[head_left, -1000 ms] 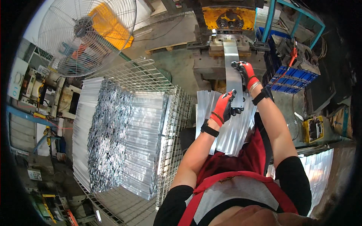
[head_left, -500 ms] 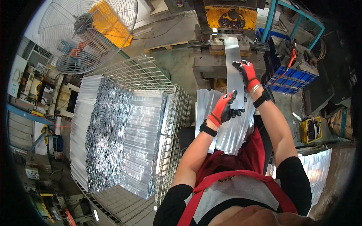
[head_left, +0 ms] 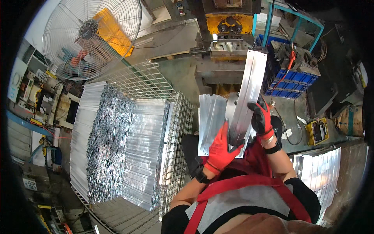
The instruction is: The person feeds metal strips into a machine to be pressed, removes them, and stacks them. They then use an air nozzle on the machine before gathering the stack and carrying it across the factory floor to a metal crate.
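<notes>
Head view, looking down: a long, shiny metal strip [head_left: 246,95] is held tilted in front of the person's chest, its far end reaching toward the press machine [head_left: 230,43]. The left hand [head_left: 220,150], in a red glove, cups the strip's near end from below, its grip wrapped on the lower edge. The right hand [head_left: 261,120], in a red and black glove, is closed around the strip's right edge higher up. Judging from this, keeping both hands on the edges and the strip in line with the press opening would steady it. A stack of flat strips [head_left: 212,123] lies just beside, and a wire cage of stacked metal parts [head_left: 128,144] stands to the left, under a large fan [head_left: 91,35].
</notes>
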The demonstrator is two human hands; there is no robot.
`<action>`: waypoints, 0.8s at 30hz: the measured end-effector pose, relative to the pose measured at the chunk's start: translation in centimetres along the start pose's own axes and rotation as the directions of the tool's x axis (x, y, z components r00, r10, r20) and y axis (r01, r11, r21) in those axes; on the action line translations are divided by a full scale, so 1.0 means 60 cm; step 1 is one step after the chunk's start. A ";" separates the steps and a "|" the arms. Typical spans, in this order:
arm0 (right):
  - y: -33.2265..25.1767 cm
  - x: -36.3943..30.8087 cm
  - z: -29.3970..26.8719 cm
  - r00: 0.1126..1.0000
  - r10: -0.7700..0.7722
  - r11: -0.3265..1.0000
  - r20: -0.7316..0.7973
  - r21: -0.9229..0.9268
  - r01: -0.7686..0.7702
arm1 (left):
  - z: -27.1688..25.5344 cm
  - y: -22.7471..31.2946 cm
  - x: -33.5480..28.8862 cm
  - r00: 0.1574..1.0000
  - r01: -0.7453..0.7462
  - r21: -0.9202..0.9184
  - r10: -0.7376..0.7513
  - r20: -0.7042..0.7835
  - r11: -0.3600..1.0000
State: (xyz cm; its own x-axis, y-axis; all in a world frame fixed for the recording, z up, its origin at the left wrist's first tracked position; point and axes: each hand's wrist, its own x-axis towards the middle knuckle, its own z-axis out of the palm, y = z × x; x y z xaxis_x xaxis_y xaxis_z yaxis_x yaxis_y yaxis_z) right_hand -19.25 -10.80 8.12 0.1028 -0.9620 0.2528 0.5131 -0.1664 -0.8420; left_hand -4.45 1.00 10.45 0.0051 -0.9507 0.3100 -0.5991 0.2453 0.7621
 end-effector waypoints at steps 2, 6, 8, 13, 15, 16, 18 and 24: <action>0.014 -0.022 -0.029 0.998 -0.023 1.000 0.050 0.006 0.023 | 0.005 -0.017 -0.027 0.991 0.127 -0.121 -0.121 0.058 0.984; -0.005 -0.044 -0.019 0.992 -0.028 0.999 0.123 -0.028 0.032 | -0.002 -0.019 -0.046 0.968 0.242 -0.448 -0.184 0.169 0.861; 0.017 -0.051 -0.035 0.988 0.054 0.996 0.143 0.057 -0.063 | -0.001 -0.023 -0.056 0.957 0.277 -0.502 -0.191 0.218 0.819; 0.020 -0.052 -0.038 0.995 -0.010 1.000 0.095 0.002 0.010 | -0.001 -0.034 -0.059 0.914 0.402 -0.562 -0.286 0.286 0.723; 0.028 -0.051 -0.049 0.998 -0.016 0.995 0.066 -0.100 0.022 | 0.005 -0.041 -0.050 0.912 0.411 -0.606 -0.306 0.274 0.681; 0.017 -0.050 -0.037 0.999 0.031 0.999 0.034 -0.013 -0.031 | 0.001 -0.037 -0.053 0.911 0.410 -0.649 -0.328 0.251 0.642; -0.012 -0.039 -0.013 1.000 0.016 0.996 -0.019 -0.087 -0.017 | -0.010 -0.031 -0.040 0.888 0.442 -0.699 -0.383 0.253 0.562; 0.022 -0.036 -0.069 0.998 0.053 0.864 0.025 -0.502 -0.033 | -0.017 -0.029 -0.017 0.942 0.264 -0.394 -0.147 0.302 0.881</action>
State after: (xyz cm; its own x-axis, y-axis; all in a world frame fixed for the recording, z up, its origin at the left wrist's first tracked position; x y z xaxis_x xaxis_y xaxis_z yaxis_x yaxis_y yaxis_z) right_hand -22.33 -9.85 4.49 0.1514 -0.9638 0.2196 0.0122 -0.2203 -0.9754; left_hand -2.60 1.73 9.39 -0.1485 -0.9889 0.0085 -0.2110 0.0401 0.9767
